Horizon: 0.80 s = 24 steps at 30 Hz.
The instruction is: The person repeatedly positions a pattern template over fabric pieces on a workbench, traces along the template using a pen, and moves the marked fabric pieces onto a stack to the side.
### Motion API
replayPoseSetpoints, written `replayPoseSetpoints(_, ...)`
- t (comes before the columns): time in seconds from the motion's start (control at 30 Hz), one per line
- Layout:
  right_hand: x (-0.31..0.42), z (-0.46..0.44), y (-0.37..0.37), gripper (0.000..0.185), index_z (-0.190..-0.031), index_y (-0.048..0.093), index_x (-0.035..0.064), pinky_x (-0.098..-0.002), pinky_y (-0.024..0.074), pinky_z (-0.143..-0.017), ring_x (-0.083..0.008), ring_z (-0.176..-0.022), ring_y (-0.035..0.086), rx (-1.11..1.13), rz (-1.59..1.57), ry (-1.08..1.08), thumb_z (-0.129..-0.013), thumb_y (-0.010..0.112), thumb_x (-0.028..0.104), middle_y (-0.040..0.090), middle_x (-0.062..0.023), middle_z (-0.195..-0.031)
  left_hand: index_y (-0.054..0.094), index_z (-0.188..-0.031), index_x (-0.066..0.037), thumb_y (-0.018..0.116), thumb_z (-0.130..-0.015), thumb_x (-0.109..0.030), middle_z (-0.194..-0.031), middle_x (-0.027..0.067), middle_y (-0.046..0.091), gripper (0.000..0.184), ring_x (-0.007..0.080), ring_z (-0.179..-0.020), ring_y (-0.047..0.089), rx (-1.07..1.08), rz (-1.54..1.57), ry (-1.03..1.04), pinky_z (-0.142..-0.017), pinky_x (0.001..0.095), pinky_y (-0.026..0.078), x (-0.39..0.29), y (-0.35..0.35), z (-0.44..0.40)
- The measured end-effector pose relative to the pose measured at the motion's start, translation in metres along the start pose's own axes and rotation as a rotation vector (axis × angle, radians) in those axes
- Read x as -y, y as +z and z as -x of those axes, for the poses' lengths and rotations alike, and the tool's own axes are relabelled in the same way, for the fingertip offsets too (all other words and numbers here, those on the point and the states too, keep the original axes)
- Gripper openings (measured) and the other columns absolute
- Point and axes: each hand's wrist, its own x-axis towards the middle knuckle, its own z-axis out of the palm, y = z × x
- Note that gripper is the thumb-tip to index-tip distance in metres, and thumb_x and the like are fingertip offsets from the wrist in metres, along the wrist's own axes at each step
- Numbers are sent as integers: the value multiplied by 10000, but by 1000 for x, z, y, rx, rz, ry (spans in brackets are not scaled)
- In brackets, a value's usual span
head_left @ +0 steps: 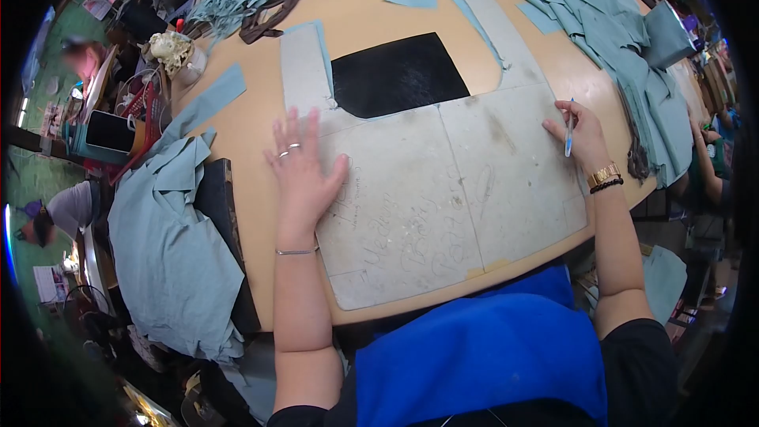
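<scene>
A large grey pattern template [395, 213] with handwriting on it lies flat on the table in front of me. Its two strap-like arms reach away, and light blue fabric [319, 43] shows along their edges. My left hand [304, 166] is spread at the template's left edge, fingers apart, holding nothing. Between the fingers of my right hand [583, 134] is a blue pen [569, 136], tip pointing down, by the template's right edge. A black sheet [399, 75] lies between the template's arms.
Blue fabric pieces [585, 16] are heaped at the back right, and fabric strips [237, 0] at the back left. More blue cloth [170, 245] hangs over the left side. A white container [186, 63] stands at the table's left edge. Other people are in the background.
</scene>
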Motion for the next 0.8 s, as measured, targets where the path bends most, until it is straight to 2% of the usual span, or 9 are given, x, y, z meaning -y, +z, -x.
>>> replayPoseSetpoints(0.07, 11, 2, -5, 448, -1079, 669, 8, -276, 468, -701, -115, -753, 548, 35, 130, -23, -778, 793, 316, 580, -13, -807, 340, -1486, -221, 548, -867, -318, -1583, 95, 209, 660, 316, -1464, 167, 64, -49, 96, -1109, 670, 86, -4, 5, -1)
replayPoseSetpoints(0.17, 9, -14, 9, 363, -1084, 679, 18, -276, 467, -714, -115, -744, 554, -194, 52, -272, -886, 687, 323, 617, -12, -833, 374, -1470, -217, 455, -884, -276, -1572, 68, 245, 595, 310, -1462, 171, 136, -62, 57, -1099, 691, 83, -5, 7, -2)
replayPoseSetpoints(0.27, 46, -19, 38, 335, -1107, 686, 35, -251, 468, -737, -106, -746, 559, -94, -558, -163, -959, 594, 322, 652, -14, -881, 403, -1454, -209, 439, -884, -292, -1566, 69, 262, 576, 307, -1462, 174, 156, -28, 29, -1094, 699, 86, -7, 3, -3)
replayPoseSetpoints(0.4, 125, -22, 103, 283, -1127, 689, 59, -226, 490, -758, -87, -813, 598, 284, -911, -173, -939, 634, 264, 682, -31, -931, 411, -1448, -213, 443, -877, -290, -1564, 72, 264, 577, 309, -1460, 179, 147, -10, 24, -1084, 712, 88, -6, 5, -3)
replayPoseSetpoints(0.43, 150, -19, 115, 239, -1131, 674, 37, -212, 499, -769, -66, -838, 604, 309, -837, -261, -933, 635, 165, 680, -25, -941, 411, -1448, -214, 444, -876, -291, -1564, 72, 264, 578, 310, -1459, 180, 147, -11, 22, -1082, 714, 88, -6, 5, -4)
replayPoseSetpoints(0.5, 180, -19, 146, 205, -1096, 670, 33, -219, 511, -769, -81, -886, 637, 382, -861, -314, -926, 630, 141, 688, -42, -946, 412, -1447, -216, 447, -873, -292, -1563, 73, 265, 580, 311, -1458, 182, 145, -5, 19, -1078, 719, 90, -5, 6, -3)
replayPoseSetpoints(0.53, 186, -26, 168, 196, -1073, 670, 24, -216, 517, -744, -83, -861, 654, 398, -832, -411, -919, 635, 140, 692, -43, -919, 413, -1446, -216, 449, -872, -292, -1562, 74, 266, 580, 312, -1458, 182, 141, 0, 19, -1076, 722, 91, -5, 7, -3)
replayPoseSetpoints(0.67, 216, -24, 194, 101, -860, 629, 11, -196, 462, -582, -25, -668, 558, 364, -752, -482, -842, 636, 110, 629, 3, -753, 414, -1444, -211, 457, -867, -287, -1558, 76, 271, 584, 316, -1456, 185, 144, 21, 15, -1067, 733, 96, -5, 4, -3)
replayPoseSetpoints(0.8, 216, -26, 199, 96, -842, 625, 10, -205, 458, -579, -34, -656, 554, 349, -625, -599, -826, 639, 104, 628, -3, -740, 446, -1422, -185, 477, -852, -293, -1541, 104, 299, 580, 319, -1451, 193, 108, 53, 27, -1061, 739, 99, -5, 6, -3)
